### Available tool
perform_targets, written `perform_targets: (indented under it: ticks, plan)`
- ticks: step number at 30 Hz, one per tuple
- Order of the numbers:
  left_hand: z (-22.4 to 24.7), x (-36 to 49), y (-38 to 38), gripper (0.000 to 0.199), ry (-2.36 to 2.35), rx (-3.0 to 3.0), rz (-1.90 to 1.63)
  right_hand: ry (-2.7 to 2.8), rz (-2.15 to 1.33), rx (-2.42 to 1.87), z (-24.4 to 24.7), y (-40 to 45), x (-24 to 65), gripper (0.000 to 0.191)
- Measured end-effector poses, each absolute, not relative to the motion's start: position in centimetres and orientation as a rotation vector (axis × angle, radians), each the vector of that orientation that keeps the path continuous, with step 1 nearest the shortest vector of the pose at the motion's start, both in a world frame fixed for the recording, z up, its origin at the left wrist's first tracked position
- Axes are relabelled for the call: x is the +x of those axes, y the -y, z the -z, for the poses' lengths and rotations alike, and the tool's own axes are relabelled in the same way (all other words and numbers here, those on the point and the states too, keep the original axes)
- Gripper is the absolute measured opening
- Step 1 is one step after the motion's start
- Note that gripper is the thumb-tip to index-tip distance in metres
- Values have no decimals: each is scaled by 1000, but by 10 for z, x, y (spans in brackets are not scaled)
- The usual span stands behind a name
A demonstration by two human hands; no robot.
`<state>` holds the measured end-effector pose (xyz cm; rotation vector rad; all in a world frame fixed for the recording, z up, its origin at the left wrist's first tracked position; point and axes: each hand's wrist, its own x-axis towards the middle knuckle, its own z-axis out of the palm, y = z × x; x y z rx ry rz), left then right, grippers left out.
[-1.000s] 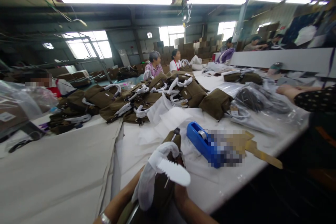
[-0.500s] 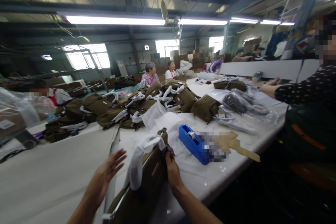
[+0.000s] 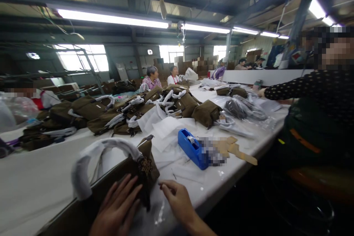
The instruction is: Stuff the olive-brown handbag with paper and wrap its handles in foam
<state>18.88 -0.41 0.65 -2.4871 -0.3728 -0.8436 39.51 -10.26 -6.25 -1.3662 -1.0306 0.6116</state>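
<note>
An olive-brown handbag (image 3: 106, 171) stands at the front of the table, its arched handle (image 3: 80, 171) wrapped in white padding. Flat against the bag's near side lies my left hand (image 3: 118, 204), fingers stretched out. My right hand (image 3: 178, 201) is just right of the bag's end, thumb and forefinger pinched together; whatever may be between them is too small to make out. A dark tassel with a patterned brown ornament (image 3: 146, 164) hangs at that end of the bag. Beyond my right hand sits a blue tape dispenser (image 3: 190, 147).
Similar olive bags with wrapped handles lie in a pile (image 3: 188, 103) across the table. White sheets (image 3: 168, 127) and tan card pieces (image 3: 240, 155) lie nearer. A co-worker in a dotted sleeve (image 3: 287, 84) reaches over clear-wrapped goods (image 3: 243, 107) at right. Others sit farther back.
The bag has swung left and lies more lengthwise. My left hand has come from the air onto its side; my right hand has left the tassel end and pinched. The view has shifted slightly right.
</note>
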Motion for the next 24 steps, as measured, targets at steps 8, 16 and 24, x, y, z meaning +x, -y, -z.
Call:
perform_targets:
  ticks: [8, 16, 24]
  plan:
    - [8, 174, 5, 31, 401, -2511, 1041, 1132, -244, -1569, 87, 106, 489, 31]
    - [20, 159, 3, 32, 325, -2538, 1057, 1368, -108, -1761, 66, 41, 509, 36]
    - [17, 161, 7, 31, 381, -2513, 1098, 1721, -212, -1800, 68, 51, 491, 33]
